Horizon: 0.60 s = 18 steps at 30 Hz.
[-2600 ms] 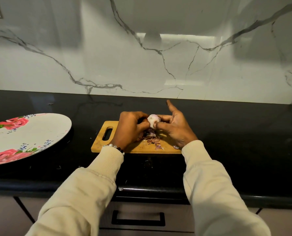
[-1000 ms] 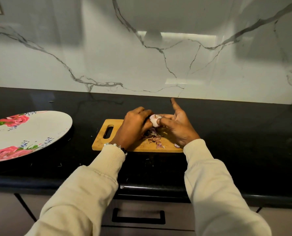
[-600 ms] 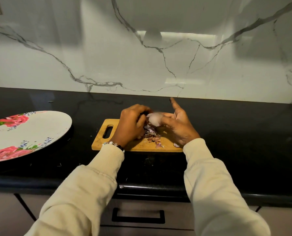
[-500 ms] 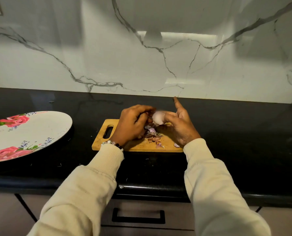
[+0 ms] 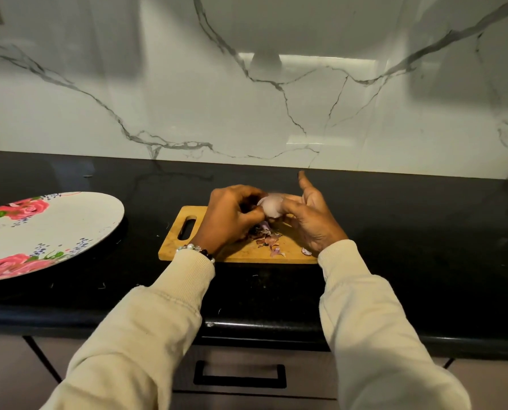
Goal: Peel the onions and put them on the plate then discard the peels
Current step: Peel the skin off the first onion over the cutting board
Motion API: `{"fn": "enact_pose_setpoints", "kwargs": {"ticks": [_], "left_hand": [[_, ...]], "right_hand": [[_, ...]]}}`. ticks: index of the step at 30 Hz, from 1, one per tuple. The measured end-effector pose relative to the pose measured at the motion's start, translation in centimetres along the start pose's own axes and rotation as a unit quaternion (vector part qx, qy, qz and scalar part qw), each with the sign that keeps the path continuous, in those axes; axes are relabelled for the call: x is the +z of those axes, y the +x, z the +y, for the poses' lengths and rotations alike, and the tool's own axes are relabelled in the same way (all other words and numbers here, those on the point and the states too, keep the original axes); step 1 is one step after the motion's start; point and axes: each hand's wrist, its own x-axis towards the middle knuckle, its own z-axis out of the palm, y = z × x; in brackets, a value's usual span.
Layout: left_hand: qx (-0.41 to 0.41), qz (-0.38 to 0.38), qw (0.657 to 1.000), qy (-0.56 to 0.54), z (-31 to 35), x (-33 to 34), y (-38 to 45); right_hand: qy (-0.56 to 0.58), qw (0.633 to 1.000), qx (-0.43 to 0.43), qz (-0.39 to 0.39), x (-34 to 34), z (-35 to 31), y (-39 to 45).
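Note:
A small pale, mostly peeled onion (image 5: pixel 271 206) is held just above a wooden cutting board (image 5: pixel 187 244). My right hand (image 5: pixel 312 220) grips it from the right with thumb and curled fingers, the index finger pointing up. My left hand (image 5: pixel 232 217) pinches at the onion's left side with curled fingertips. Purple onion peels (image 5: pixel 269 236) lie in a small heap on the board under the hands. A large white plate with pink roses (image 5: pixel 51 229) lies on the counter at the left, with no onion visible on it.
The black countertop (image 5: pixel 424 247) runs the full width, backed by a white marble wall (image 5: pixel 276 108). A drawer with a black handle (image 5: pixel 239 377) sits below the counter's front edge. Small peel scraps dot the counter near the board.
The onion has been turned between the two hands and lifted slightly. My left fingers have shifted their pinch on its left side. More peel lies on the board.

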Motion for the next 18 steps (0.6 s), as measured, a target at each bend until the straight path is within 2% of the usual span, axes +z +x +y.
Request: {"fn": "enact_pose_setpoints", "kwargs": {"ticks": [6,13,16,18], "left_hand": [[-0.04,0.005,0.998,-0.042,0.12,0.29,0.04],[-0.026,0.019,0.999,-0.014,-0.09,0.53,0.2],[-0.064,0.057,0.996,-0.039,-0.3,0.52,0.28],[-0.089,0.05,0.992,-0.078,-0.3,0.56,0.17]], "right_hand": [[0.004,1.0,-0.007,-0.004,0.06,-0.07,-0.02],[0.011,1.0,-0.003,-0.007,0.16,0.01,0.07],[0.037,0.999,-0.003,-0.012,0.25,0.1,0.04],[0.048,0.999,0.001,-0.006,0.14,0.18,0.18]]}}
